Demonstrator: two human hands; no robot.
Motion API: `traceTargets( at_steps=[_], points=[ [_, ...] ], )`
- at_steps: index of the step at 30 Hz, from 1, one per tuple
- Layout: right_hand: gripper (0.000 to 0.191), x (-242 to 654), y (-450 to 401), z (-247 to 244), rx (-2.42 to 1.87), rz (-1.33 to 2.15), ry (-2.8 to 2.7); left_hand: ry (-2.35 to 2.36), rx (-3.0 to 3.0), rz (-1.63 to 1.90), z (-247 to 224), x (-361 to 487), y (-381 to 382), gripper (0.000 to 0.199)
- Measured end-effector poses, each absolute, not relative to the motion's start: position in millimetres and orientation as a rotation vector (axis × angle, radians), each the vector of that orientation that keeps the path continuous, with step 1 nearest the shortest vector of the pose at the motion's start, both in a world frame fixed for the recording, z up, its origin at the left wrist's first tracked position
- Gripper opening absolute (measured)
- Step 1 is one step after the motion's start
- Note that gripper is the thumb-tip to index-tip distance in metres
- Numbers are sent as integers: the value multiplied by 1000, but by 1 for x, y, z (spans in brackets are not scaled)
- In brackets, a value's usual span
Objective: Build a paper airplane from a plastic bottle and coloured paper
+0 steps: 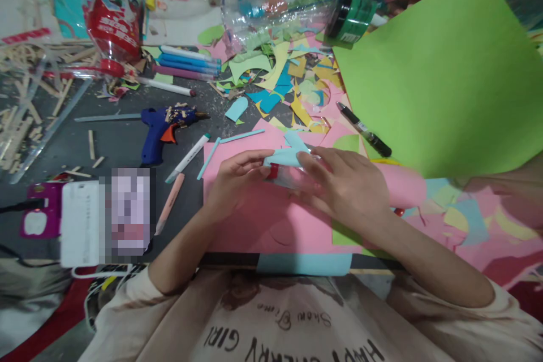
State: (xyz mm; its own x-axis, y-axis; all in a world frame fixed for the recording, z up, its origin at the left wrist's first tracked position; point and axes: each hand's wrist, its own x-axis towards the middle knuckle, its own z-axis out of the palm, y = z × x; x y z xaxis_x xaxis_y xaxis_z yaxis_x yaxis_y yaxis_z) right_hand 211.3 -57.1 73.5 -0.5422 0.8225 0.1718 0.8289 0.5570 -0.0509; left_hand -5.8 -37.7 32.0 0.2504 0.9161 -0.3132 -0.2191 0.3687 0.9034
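Note:
Between my two hands is a light blue paper strip (280,158), which lies along a small clear plastic piece (292,177) with a bit of red showing at its left end. My left hand (237,178) pinches the strip's left end. At its other end, my right hand (348,181) grips strip and plastic together, its fingers hiding part of both. Another light blue end (296,140) sticks up behind the fingers. Under the hands lies a pink paper sheet (254,220), with thin light blue strips (241,136) at its upper left edge.
A blue glue gun (155,133) lies left, near markers (189,158) and a white power bank (80,223). Paper scraps (275,85), plastic bottles (114,17) and wooden sticks (25,107) fill the back. At right are a black pen (365,130), green sheet (441,79) and another person's hand (500,178).

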Motion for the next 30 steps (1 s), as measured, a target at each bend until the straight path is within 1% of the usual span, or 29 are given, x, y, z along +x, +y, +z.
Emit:
traceTargets(
  at_steps=[4, 9, 11, 18, 22, 25, 27, 30],
  points=[
    [40, 214, -54, 76, -1421, -50, -2617, 1046, 1019, 985, 30, -7, -40, 30],
    [41, 216, -52, 78, -1429, -89, -2576, 1153, 1356, 985, 28, -7, -43, 44],
    [41, 215, -52, 78, -1431, -98, -2573, 1208, 1475, 951, 29, -7, -45, 46],
    [40, 214, -54, 76, -1410, -82, -2586, 1336, 1750, 932, 28, -8, -48, 39],
    [39, 215, -54, 76, -1389, -86, -2602, 1329, 1866, 927, 26, -9, -47, 43],
    [38, 216, -54, 75, -1376, -99, -2610, 1382, 1972, 845, 26, -9, -47, 46],
    [39, 216, -54, 75, -1366, -117, -2610, 1422, 2025, 795, 27, -9, -47, 45],
    [39, 216, -54, 74, -1351, -125, -2616, 1397, 2092, 815, 27, -11, -49, 43]
  ],
)
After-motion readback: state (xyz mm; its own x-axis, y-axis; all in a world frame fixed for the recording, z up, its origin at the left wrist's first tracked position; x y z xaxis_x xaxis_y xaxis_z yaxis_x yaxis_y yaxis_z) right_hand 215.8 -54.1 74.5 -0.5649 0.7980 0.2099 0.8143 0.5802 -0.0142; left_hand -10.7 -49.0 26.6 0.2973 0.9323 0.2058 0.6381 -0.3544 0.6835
